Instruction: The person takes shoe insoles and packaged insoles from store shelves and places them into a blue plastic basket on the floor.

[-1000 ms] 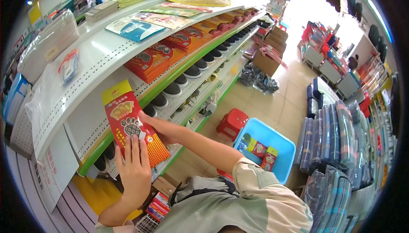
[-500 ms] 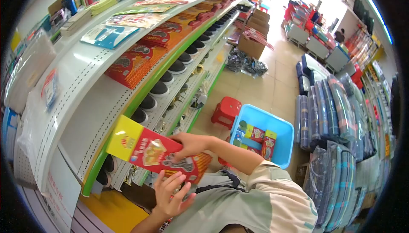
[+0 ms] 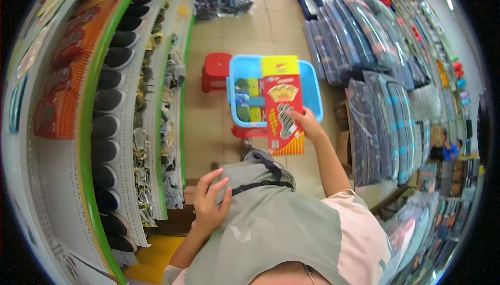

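Observation:
A red and yellow insole package (image 3: 278, 95), printed with a footprint shape, is gripped by my right hand (image 3: 308, 122), thumb on its front. It hangs over the blue plastic basket (image 3: 313, 93) and covers part of it. Inside the basket lie more packages with yellow ends (image 3: 254, 86) and a blue-and-green packet (image 3: 242, 100). My left hand (image 3: 211, 204) is by my body with its fingers apart and nothing in it.
To the left, a shelf with a green edge (image 3: 89, 129) holds orange-red packages (image 3: 60, 110) and a row of dark shoes (image 3: 107, 125). Red stools (image 3: 216, 66) stand beside and under the basket. Plastic-wrapped bedding (image 3: 377, 123) is stacked at right. Black plastic bags (image 3: 221, 5) lie ahead.
My view has turned right, away from the shelf. My right hand has carried the insole package from the shelf edge to above the blue basket. My left hand has come away from the package.

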Demonstrator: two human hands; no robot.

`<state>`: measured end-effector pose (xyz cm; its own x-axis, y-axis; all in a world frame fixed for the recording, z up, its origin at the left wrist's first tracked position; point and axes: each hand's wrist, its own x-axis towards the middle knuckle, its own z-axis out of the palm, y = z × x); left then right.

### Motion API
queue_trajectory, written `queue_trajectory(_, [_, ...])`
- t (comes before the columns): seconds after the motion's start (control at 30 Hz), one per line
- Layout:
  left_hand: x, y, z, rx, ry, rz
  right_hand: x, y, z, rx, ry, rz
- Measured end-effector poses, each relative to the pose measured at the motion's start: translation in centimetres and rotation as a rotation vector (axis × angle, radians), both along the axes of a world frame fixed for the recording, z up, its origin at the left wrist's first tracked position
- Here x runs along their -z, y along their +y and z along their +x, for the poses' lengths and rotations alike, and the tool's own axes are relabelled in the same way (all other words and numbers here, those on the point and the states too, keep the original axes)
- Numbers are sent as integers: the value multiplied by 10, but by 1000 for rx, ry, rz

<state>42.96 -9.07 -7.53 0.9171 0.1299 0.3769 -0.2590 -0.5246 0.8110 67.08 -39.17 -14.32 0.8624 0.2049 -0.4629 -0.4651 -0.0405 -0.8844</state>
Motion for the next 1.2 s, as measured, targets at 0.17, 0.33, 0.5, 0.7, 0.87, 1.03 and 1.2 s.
queue_trajectory(0.17, [11,-8,39,105,50,-91,3,-56,17,398,6,53])
queue_trajectory(0.33, [9,-21,81,127,48,-38,32,-99,51,412,39,89])
queue_trajectory(0.5, [7,-49,117,23,104,7,89,-105,105,262,184,-10])
queue_trajectory(0.7, [7,-89,150,-182,269,41,209,-84,173,22,471,24])
queue_trajectory(0.87, [13,-114,167,-325,491,55,268,-61,206,-102,737,24])
queue_trajectory(1.03, [23,-133,176,-399,627,47,352,-55,217,-120,788,37])
queue_trajectory(1.2, [33,-151,178,-411,732,85,363,-46,226,-156,794,237])
